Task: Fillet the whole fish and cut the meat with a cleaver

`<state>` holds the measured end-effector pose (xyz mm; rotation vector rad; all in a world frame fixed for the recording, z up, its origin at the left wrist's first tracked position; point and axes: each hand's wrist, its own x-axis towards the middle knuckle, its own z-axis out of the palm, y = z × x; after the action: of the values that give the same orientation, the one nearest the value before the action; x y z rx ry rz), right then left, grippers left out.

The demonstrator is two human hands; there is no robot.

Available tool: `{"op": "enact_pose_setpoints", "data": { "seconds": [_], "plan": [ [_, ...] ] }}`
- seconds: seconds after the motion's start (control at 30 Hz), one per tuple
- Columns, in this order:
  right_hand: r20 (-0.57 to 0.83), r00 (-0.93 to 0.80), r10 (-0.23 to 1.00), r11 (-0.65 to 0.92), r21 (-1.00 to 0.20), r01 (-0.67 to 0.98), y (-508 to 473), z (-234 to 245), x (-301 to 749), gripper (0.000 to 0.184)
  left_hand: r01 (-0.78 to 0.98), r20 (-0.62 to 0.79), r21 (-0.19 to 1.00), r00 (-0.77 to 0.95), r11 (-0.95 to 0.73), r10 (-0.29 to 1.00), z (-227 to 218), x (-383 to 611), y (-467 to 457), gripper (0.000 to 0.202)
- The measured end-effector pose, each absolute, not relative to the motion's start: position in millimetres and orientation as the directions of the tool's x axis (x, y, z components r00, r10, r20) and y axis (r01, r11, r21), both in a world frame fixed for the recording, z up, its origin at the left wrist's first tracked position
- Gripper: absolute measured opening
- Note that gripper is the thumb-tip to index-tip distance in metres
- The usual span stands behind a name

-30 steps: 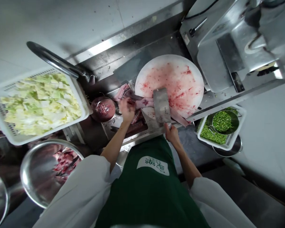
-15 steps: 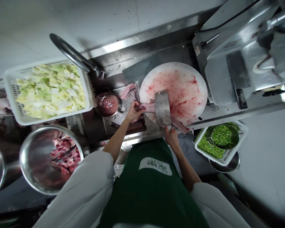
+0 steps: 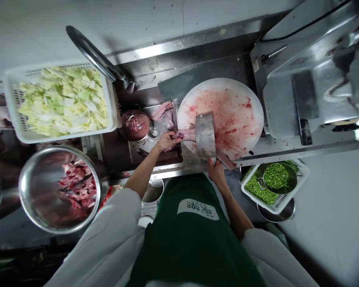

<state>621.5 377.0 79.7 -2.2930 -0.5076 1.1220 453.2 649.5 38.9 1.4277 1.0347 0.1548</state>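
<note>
A round white cutting board (image 3: pixel 227 103), smeared red, lies on the steel counter. A long pale piece of raw meat (image 3: pixel 188 135) stretches across its near edge. My left hand (image 3: pixel 165 141) is closed on the left end of that meat. My right hand (image 3: pixel 215 172) grips the handle of a broad cleaver (image 3: pixel 205 135), whose blade rests flat over the meat on the board.
A small pot of meat scraps (image 3: pixel 134 125) sits left of the board, under a curved tap (image 3: pixel 92 54). A white basket of chopped cabbage (image 3: pixel 60 101) and a steel bowl of meat pieces (image 3: pixel 60 189) stand at left. A basket of chopped greens (image 3: pixel 272 181) and a steel machine (image 3: pixel 311 71) are at right.
My left hand has turned and settled lower on the meat's end. The cleaver and right hand stay almost in place. The view has shifted slightly.
</note>
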Motion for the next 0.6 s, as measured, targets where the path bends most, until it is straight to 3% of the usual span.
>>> {"op": "enact_pose_setpoints", "data": {
  "seconds": [0.13, 0.3, 0.43, 0.6],
  "plan": [
    [-0.629, 0.561, 0.538, -0.777, -0.628, 0.042, 381.6, 91.2, 623.4, 0.041, 0.567, -0.538, 0.805, 0.572, 0.176, 0.619, 49.5, 451.8, 651.5, 0.059],
    [-0.644, 0.547, 0.535, -0.769, -0.639, -0.001, 377.2, 111.3, 636.1, 0.04, 0.571, -0.415, 0.821, 0.575, 0.018, 0.705, 70.0, 469.0, 660.7, 0.052],
    [-0.637, 0.618, 0.462, -0.788, -0.614, -0.044, 355.8, 120.7, 658.5, 0.045, 0.552, -0.369, 0.832, 0.614, -0.046, 0.698, 75.6, 518.8, 656.1, 0.042],
    [-0.547, 0.765, 0.339, -0.807, -0.587, -0.062, 321.9, 120.2, 689.3, 0.051, 0.584, -0.251, 0.74, 0.699, -0.333, 0.669, 67.7, 596.7, 637.2, 0.032]
  ]
}}
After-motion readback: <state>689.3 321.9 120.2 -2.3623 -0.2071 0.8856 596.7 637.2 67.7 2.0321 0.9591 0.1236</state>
